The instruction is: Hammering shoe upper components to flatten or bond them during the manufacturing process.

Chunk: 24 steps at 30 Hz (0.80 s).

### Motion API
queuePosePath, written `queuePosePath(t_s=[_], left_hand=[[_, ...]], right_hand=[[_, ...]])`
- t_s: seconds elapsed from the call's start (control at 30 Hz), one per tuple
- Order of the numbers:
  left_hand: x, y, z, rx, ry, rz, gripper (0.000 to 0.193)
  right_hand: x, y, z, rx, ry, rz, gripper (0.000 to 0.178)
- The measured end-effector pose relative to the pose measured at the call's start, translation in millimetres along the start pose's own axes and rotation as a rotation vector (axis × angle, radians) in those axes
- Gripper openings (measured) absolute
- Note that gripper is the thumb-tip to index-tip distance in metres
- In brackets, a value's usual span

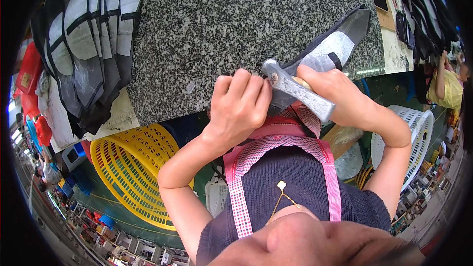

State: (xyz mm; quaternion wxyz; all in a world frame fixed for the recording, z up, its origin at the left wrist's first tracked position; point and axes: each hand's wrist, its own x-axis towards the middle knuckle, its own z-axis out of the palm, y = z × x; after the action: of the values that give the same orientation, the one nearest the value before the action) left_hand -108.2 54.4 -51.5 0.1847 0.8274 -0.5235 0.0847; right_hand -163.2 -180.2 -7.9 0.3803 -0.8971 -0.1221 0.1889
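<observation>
A hammer [301, 92] with a worn silver head and a light wooden handle is in my right hand [340, 93], its fingers wrapped round the handle. The hammer head lies slantwise over the near part of a dark grey cut piece with a whitish patch [325, 54], which looks like a leather or fabric upper. That piece rests on the front edge of the speckled stone slab [226, 24], its narrow tip pointing far right. My left hand [241, 101] is closed at the piece's near end, knuckles up, beside the hammer head. Its fingertips are hidden.
Several similar dark pieces with whitish patches [81, 44] overlap at the slab's left. More dark pieces [423, 10] lie far right. Below the slab stand a yellow plastic basket [133, 177] and a white basket [414, 143]. A person in yellow [441, 86] is at the right.
</observation>
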Motion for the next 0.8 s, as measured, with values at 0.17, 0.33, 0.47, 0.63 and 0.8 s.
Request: queuePosePath(t_s=[0.17,0.33,0.47,0.63,0.8], left_hand=[[-18,24,24,0.155,0.127,0.018,0.032],[-25,29,31,0.188,0.143,0.014,0.043],[-19,33,32,0.203,0.129,-0.028,0.051],[-10,39,52,0.395,0.085,-0.045,0.059],[7,33,39,0.050,0.074,-0.119,0.064]], right_hand=[[11,3,-5,0.039,0.025,-0.007,0.025],[3,-1,5,-0.004,0.076,-0.078,0.025],[-8,18,10,-0.030,0.252,-0.060,0.020],[-60,39,-11,-0.018,0.649,0.019,0.014],[-117,77,-35,-0.323,0.893,0.450,0.021]])
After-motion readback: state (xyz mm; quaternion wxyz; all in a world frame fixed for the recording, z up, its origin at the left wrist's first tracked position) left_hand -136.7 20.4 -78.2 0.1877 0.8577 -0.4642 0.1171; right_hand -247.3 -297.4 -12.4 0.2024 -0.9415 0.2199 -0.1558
